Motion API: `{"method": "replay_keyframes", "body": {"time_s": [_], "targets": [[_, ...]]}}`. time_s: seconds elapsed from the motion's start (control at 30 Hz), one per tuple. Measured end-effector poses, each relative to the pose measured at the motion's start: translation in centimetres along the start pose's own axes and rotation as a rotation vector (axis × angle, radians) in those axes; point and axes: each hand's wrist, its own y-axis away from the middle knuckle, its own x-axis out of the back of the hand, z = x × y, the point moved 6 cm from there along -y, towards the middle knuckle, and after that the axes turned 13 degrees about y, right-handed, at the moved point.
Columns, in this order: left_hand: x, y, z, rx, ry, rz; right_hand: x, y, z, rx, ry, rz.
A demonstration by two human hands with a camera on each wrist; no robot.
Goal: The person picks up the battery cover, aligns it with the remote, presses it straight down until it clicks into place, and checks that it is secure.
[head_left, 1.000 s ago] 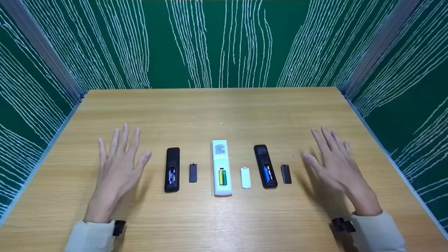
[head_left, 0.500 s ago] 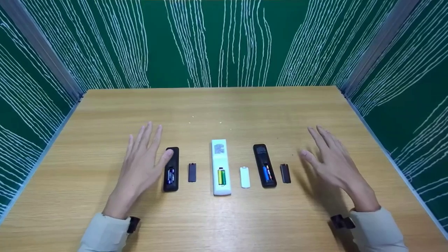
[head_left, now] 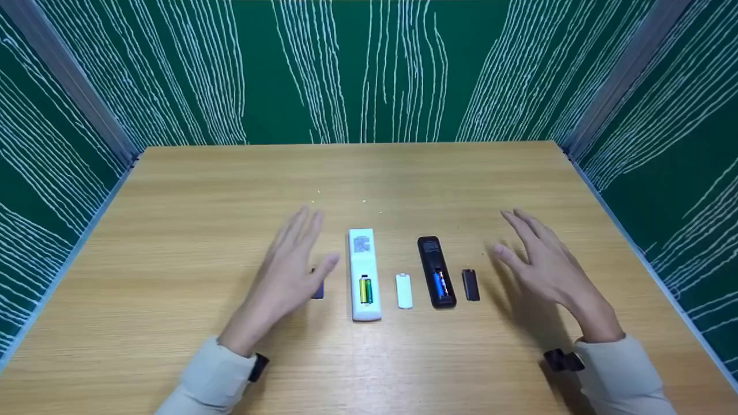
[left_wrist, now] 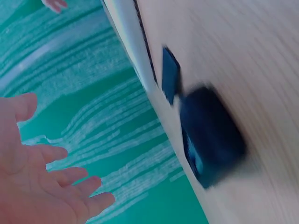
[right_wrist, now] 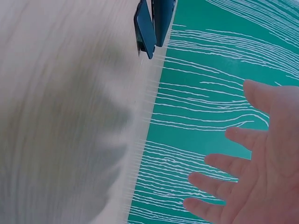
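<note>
My left hand (head_left: 282, 276), fingers spread, hovers over the left black remote, hiding it in the head view. That remote (left_wrist: 212, 135) appears blurred in the left wrist view, beside its dark battery cover (left_wrist: 170, 74). In the middle lies a white remote (head_left: 362, 253), its compartment showing a yellow and a green battery (head_left: 369, 291). Its white battery cover (head_left: 404, 291) is at its right. Farther right is another black remote (head_left: 432, 253) with batteries visible, next to a black battery cover (head_left: 470, 285). My right hand (head_left: 548, 271) holds nothing, fingers extended, above the table right of that cover.
The wooden table (head_left: 369, 369) carries all of these in one row. Small pale crumbs (head_left: 364, 201) dot its surface beyond the white remote. Green panels (head_left: 288, 69) with white wavy lines stand at the back and both sides.
My left hand has swept right, from left of the left black remote to over it and partly over its cover. My right hand has barely shifted; the remotes have stayed put.
</note>
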Motion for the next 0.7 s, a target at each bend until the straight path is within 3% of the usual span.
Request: {"method": "replay_keyframes", "body": {"time_s": [0.27, 0.7], "targets": [[-3.6, -0.9, 3.2, -0.066, 0.098, -0.060, 0.2, -0.6, -0.2, -0.004, -0.006, -0.051], [-8.4, -1.7, 6.8, -0.065, 0.242, -0.133, 0.0, -1.5, -0.8, 0.035, -0.041, -0.104]]}}
